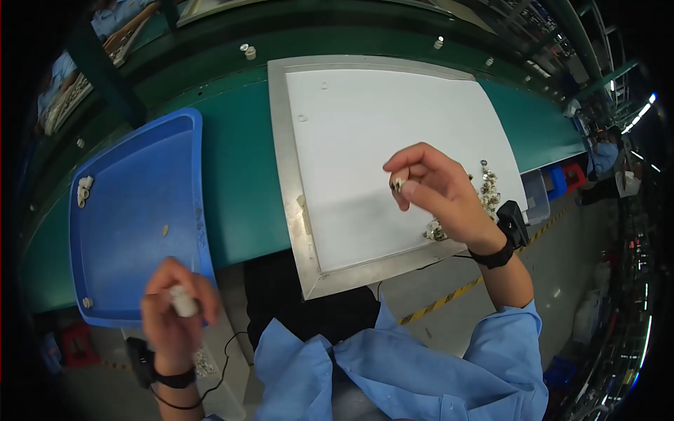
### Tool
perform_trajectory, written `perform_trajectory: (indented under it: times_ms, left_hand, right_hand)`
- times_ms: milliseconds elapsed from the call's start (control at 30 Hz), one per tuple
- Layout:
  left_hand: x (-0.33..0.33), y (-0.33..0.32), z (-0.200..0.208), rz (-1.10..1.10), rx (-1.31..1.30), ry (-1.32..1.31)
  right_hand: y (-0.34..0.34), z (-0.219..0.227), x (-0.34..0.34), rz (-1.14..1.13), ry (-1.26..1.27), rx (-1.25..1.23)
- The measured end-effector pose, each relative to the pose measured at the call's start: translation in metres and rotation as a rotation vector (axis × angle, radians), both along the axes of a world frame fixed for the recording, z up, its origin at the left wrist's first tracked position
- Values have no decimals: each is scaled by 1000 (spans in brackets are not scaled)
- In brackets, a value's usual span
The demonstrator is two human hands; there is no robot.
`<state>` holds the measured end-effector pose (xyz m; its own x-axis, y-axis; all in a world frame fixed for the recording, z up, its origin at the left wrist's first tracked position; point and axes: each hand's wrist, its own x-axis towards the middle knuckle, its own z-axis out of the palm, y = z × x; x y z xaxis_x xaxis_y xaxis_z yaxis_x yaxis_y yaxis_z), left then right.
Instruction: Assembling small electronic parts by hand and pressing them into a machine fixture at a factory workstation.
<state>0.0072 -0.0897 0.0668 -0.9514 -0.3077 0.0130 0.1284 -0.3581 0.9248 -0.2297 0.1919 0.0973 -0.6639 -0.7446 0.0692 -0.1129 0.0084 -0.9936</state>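
Observation:
Over the near edge of the blue tray (140, 224), my left hand (163, 324) has its fingers closed round a small white cylindrical piece (184, 303). My right hand (453, 203) hovers above the white board (358, 140), pinching a tiny whitish part with dark metal bits (398, 186) between thumb and fingers. Beside that wrist lies a heap of small metal-and-white parts (489, 188), with a smaller cluster (434, 230) nearer me. A few white cylindrical pieces (84, 191) sit at the tray's left side, and another (88, 302) is in its near left corner.
A metal frame (279, 119) borders the board, on a green bench (239, 168). Several small white pieces (249, 52) stand along the ledge behind. A clear bin (536, 200) is right of the bench. Other people in blue are at the far left and far right (604, 156).

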Motion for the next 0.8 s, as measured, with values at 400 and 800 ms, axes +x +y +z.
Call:
perform_trajectory:
  times_ms: [400,800]
  left_hand:
    - [-19,105,-16,-13,111,-87]
    - [-12,95,-18,239,-860,212]
  right_hand:
    - [-48,-19,72,253,647,-271]
    - [-52,-37,73,297,720,-334]
